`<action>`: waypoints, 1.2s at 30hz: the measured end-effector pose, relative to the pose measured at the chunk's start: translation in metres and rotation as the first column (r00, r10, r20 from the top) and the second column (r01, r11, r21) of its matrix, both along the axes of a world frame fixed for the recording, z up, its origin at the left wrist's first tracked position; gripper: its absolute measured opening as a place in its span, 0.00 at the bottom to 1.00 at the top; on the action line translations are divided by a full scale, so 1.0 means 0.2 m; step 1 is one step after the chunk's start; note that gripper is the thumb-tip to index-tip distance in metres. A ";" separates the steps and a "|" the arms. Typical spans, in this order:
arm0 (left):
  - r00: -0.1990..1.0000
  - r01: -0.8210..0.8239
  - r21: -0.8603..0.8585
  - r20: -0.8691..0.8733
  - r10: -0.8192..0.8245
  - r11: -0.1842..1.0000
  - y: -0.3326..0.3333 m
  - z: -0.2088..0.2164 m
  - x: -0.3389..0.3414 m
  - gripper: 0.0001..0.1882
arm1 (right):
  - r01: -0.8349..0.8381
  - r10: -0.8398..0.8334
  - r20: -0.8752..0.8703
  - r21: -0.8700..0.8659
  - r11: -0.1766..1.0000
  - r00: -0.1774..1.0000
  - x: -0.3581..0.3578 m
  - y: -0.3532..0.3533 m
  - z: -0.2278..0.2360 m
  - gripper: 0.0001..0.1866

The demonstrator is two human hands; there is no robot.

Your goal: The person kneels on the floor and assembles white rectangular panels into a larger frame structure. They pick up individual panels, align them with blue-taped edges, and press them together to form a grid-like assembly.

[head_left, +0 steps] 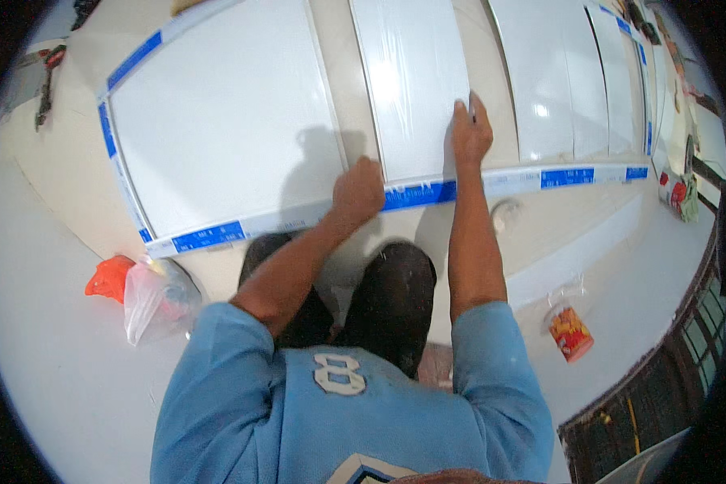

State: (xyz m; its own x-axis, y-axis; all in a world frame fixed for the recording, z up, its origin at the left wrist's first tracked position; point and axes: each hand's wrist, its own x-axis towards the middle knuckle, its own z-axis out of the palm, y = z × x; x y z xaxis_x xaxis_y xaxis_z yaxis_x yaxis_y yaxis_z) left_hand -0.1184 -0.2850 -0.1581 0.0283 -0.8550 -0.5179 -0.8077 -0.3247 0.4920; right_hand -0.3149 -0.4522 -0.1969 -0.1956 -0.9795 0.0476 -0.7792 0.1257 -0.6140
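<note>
A narrow white panel (pixel 415 89) with a glossy film lies between my hands, its near end at the long white rail with blue-printed film (pixel 419 194). My left hand (pixel 360 189) is closed at the panel's near left corner, over the rail; its fingertips are hidden. My right hand (pixel 471 135) pinches the panel's right edge, thumb and forefinger pointing away from me. To the left, a large white panel (pixel 218 121) sits within rails bearing the same blue film. My shadow falls across it.
More white panels (pixel 544 89) lie at the right. On the floor are a clear plastic bag (pixel 157 298) beside a red bag (pixel 110 278) at left, and an orange-red container (pixel 570 332) at right. A dark metal grille (pixel 706 319) stands at the far right. My knees (pixel 391 290) are close to the rail.
</note>
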 end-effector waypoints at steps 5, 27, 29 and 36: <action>0.980 0.185 -0.188 0.111 -0.166 0.965 -0.03 0.11 0.23 0.19 | -0.014 0.008 0.095 0.054 0.998 0.995 0.10 0.06 0.03 0.25; 0.951 0.265 -0.303 0.239 -0.196 0.915 -0.08 0.07 0.48 0.46 | -0.080 0.080 -0.001 0.026 0.996 0.997 0.28 0.18 0.03 0.25; 0.950 0.271 -0.315 0.240 -0.199 0.910 -0.07 0.07 0.48 0.46 | -0.088 0.091 -0.068 0.047 0.995 0.994 0.29 0.20 0.04 0.26; 0.945 0.291 -0.301 0.239 -0.224 0.908 -0.06 0.08 0.51 0.48 | -0.126 0.118 -0.161 -0.044 0.991 0.980 0.35 0.23 0.04 0.25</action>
State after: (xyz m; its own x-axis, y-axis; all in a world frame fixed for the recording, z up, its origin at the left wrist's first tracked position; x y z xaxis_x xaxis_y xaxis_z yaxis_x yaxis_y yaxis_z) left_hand -0.0159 -0.2974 -0.1428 -0.1445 -0.9661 -0.2140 -0.9315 0.0599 0.3587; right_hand -0.2447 -0.4052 -0.1886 -0.0604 -0.9907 0.1221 -0.8742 -0.0065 -0.4855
